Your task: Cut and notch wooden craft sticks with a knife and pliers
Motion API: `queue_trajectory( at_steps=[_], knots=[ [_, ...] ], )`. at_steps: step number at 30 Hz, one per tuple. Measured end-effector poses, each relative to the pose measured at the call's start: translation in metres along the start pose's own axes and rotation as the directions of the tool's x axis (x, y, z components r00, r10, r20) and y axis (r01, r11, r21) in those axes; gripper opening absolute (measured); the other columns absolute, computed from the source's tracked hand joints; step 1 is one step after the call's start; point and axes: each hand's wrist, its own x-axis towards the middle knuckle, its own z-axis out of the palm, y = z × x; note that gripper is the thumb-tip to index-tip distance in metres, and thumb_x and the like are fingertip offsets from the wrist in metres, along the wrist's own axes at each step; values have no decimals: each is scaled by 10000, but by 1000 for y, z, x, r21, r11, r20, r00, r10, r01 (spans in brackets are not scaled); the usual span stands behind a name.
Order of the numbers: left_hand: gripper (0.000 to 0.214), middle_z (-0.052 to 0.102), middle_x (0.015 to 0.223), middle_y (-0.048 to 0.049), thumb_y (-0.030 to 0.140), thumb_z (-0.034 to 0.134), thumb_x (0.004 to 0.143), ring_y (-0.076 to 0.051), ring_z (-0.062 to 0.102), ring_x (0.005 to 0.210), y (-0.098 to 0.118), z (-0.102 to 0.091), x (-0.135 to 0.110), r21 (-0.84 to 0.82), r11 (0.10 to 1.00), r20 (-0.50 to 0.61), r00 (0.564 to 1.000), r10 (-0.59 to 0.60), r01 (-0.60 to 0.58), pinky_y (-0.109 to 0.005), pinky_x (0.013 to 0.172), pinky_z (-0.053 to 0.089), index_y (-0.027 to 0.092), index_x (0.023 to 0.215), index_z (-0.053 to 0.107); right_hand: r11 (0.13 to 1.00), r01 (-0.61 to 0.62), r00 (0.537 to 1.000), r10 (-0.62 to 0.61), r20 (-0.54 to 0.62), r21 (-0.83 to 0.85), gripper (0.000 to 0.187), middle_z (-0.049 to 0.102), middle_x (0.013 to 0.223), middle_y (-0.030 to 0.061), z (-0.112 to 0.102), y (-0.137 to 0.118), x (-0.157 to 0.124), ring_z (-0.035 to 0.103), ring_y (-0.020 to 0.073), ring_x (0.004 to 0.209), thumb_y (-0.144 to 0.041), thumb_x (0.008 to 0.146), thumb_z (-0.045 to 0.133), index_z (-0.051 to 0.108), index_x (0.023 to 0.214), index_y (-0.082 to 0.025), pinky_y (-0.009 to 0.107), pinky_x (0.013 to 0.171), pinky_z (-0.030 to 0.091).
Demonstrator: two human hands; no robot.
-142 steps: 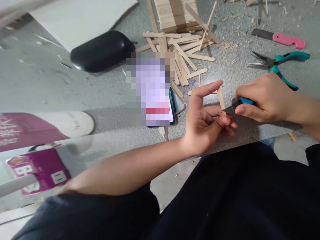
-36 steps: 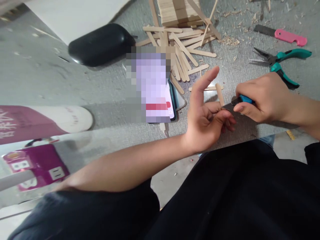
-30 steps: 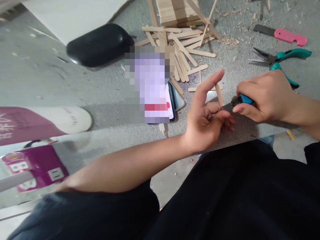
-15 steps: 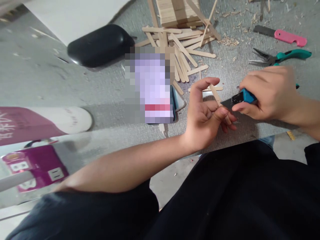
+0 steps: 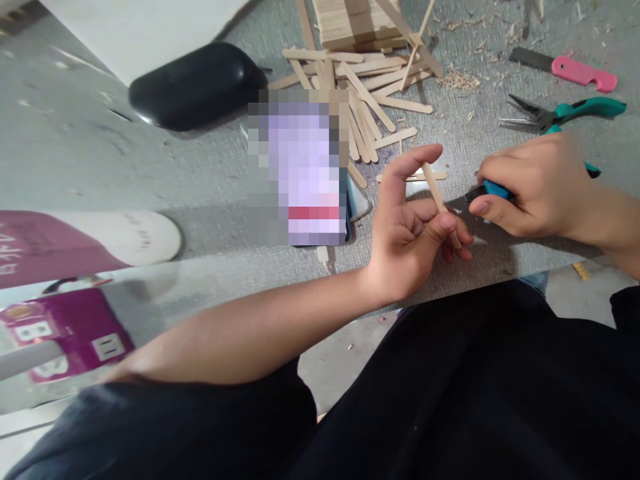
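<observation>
Between the thumb and fingers of my left hand [image 5: 407, 233] is a flat wooden craft stick [image 5: 434, 187], tilted, its upper end by the index fingertip. My right hand [image 5: 535, 187] is wrapped round a utility knife [image 5: 496, 190] with a blue and black handle. The knife's blade points left and meets the stick's edge or lies just beside it; I cannot tell which. Behind the left hand, another craft stick [image 5: 437, 177] lies on the table. Green-handled needle-nose pliers [image 5: 545, 119] lie just beyond the right hand, which partly covers them.
A pile of craft sticks [image 5: 367, 100] lies by a wooden block [image 5: 360, 27]. A phone with a blurred screen [image 5: 310, 173] has a cable attached. Also around are a black case [image 5: 197, 87], a pink folding saw [image 5: 583, 72], wood shavings [image 5: 460, 79] and a purple power strip [image 5: 85, 333].
The left index finger and the stick's upper end have shifted slightly up. The knife blade has moved a little along the stick. The whole view has drifted slightly.
</observation>
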Motion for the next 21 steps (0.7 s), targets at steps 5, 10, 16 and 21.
queue_trajectory(
  at_steps=[5,10,16,21],
  knots=[
    [642,862,908,68,397,775,1185,-142,840,658,4,4,-1,-27,997,34,996,77,-76,-196,528,581,373,1714,413,1000,28,999,-28,-41,-1,958,718,791,112,4,3,0,598,258,728,-964,1096,110,715,915,-243,427,697,229],
    [755,822,891,78,426,707,1221,-134,814,632,7,6,-3,14,998,90,994,55,-57,-205,551,613,442,1846,284,996,79,997,-78,-30,45,922,630,708,73,3,5,-1,521,218,686,-959,1098,92,601,805,-247,423,698,222],
    [771,817,896,69,399,652,1243,-115,802,608,7,0,0,70,992,235,969,82,-101,-163,553,613,471,1901,256,986,112,991,-120,62,126,889,522,627,32,-5,5,-1,432,187,618,-959,1102,78,481,736,-255,417,708,201],
    [685,817,893,81,349,629,1233,-125,820,615,7,-4,2,117,985,289,953,90,-129,-148,533,552,519,1846,375,975,92,987,-116,109,203,854,471,590,10,-6,4,-2,384,172,591,-936,1127,187,476,697,-257,410,721,192]
  ],
)
